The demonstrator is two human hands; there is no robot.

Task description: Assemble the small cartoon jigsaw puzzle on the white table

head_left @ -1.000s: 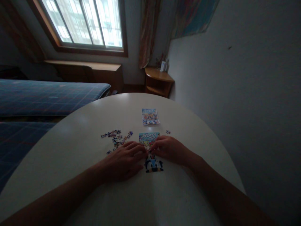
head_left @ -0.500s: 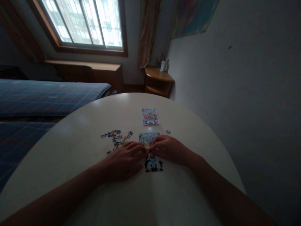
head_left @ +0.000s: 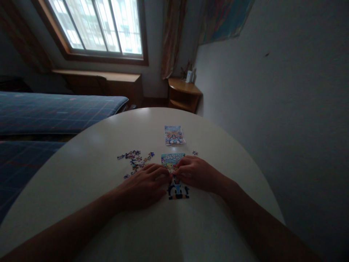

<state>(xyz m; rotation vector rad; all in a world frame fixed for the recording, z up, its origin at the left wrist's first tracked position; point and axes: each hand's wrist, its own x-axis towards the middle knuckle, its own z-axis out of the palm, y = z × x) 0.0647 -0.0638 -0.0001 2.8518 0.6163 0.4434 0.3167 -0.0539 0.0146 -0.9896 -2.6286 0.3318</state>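
On the white round table lies a partly assembled jigsaw puzzle (head_left: 178, 191), with a blue cartoon dog's face at its near end and light lettering on blue at its far end. My left hand (head_left: 148, 183) rests at its left side, fingers bent and close together, their tips on the puzzle's middle. From the right, my right hand (head_left: 196, 173) pinches at that same spot, its fingertips meeting those of the left. Both hands cover the middle of the puzzle, so any single piece between the fingers is hidden. Loose puzzle pieces (head_left: 135, 159) are scattered just beyond my left hand.
Beyond the puzzle lies a printed picture packet (head_left: 174, 135). A small group of pieces (head_left: 195, 153) sits past my right hand. The round table (head_left: 109, 134) borders a blue plaid mattress (head_left: 60, 112) at left and a wall at right. A corner shelf (head_left: 185, 87) stands behind.
My right hand has shifted very slightly at the puzzle's middle. The left hand, the loose pieces and the packet look the same.
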